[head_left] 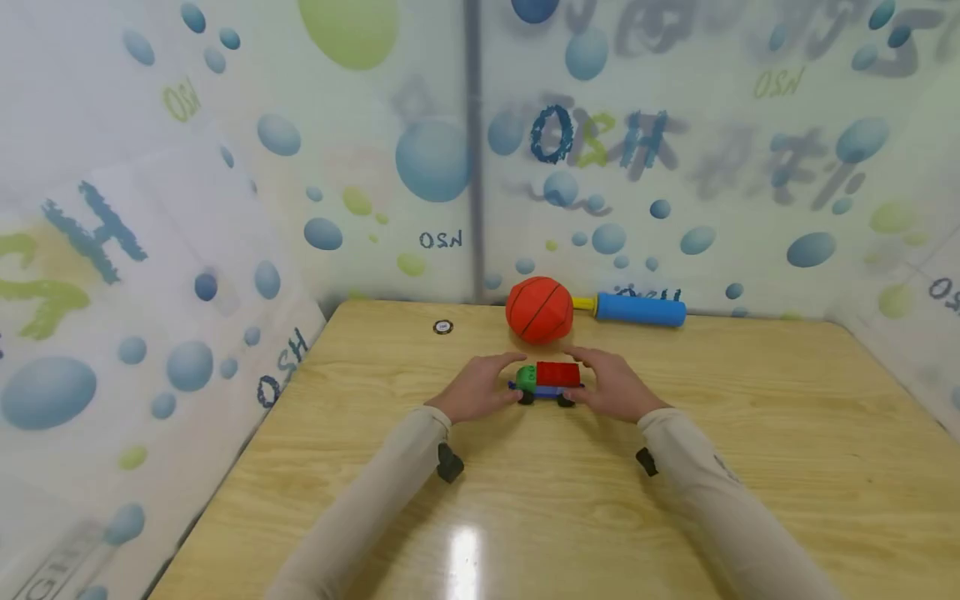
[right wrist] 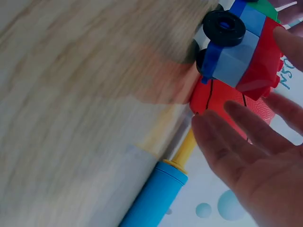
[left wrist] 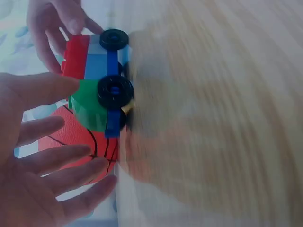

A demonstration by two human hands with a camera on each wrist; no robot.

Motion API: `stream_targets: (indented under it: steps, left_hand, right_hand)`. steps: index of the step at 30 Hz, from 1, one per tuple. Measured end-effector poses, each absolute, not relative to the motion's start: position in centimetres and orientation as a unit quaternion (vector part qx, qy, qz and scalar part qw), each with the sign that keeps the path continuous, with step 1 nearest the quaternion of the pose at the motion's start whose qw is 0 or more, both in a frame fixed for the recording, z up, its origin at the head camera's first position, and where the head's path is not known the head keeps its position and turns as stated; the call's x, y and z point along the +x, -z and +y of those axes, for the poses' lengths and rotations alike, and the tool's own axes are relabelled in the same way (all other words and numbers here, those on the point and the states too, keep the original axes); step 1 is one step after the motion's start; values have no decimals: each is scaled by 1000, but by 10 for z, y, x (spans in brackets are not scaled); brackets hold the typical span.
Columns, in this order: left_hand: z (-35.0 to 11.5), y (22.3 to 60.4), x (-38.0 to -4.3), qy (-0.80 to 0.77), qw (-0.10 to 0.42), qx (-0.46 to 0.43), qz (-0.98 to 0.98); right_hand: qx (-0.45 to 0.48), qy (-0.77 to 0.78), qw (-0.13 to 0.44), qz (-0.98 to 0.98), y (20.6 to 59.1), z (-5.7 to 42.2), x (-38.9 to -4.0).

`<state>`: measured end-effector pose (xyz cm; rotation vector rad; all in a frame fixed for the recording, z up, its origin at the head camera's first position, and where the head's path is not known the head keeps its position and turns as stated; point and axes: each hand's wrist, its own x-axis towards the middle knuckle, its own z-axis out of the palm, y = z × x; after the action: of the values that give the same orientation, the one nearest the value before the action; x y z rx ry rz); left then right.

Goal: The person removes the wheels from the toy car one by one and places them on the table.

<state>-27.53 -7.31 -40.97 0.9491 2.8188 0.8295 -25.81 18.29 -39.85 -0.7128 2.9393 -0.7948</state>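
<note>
A toy truck of building blocks (head_left: pixel 557 377) stands on its black wheels on the wooden table, with a green cab (left wrist: pixel 90 106) on the left and a red block (right wrist: pixel 259 61) on its light-blue and blue base. To its left is my left hand (head_left: pixel 477 389), fingers spread and slightly bent, the thumb beside the cab. My right hand (head_left: pixel 613 385) reaches around the other end with loose fingers, its thumb by the red block. Whether either thumb touches the truck I cannot tell. Neither hand curls around it.
Just behind the truck sits a red ball with black lines (head_left: pixel 538 310). A blue pump with a yellow end (head_left: pixel 641 309) lies right of it along the table's back edge. A small round black-and-white disc (head_left: pixel 443 327) lies left of the ball. Patterned curtains (head_left: pixel 375 167) enclose the table (head_left: pixel 750 467).
</note>
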Motion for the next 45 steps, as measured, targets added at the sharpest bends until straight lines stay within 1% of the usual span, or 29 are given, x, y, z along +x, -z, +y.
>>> stream_targets:
  steps: [10,22,26,31,36,45]
  left_hand:
    - [-55,409,-284,-306,46,298,903]
    - [-45,406,-285,-301,11,329,895]
    - [-43,406,-285,-301,11,322,898]
    - [-44,404,-284,-310,24,318,896]
    - [-48,401,-286,-307,37,339,889]
    - [-53,402,-289,-321,69,368,870]
  right_hand:
    - [-227,292,-6,929,403,183,-263]
    - [-241,303,-53,920,410,183,-270]
    - [-238,319,-47,916,410,183,-269]
    - [-231,338,-22,912,408,182,-269]
    - [-241,349,-5,906,401,183,-269]
    - [-241,388,1,890,392,179,-269]
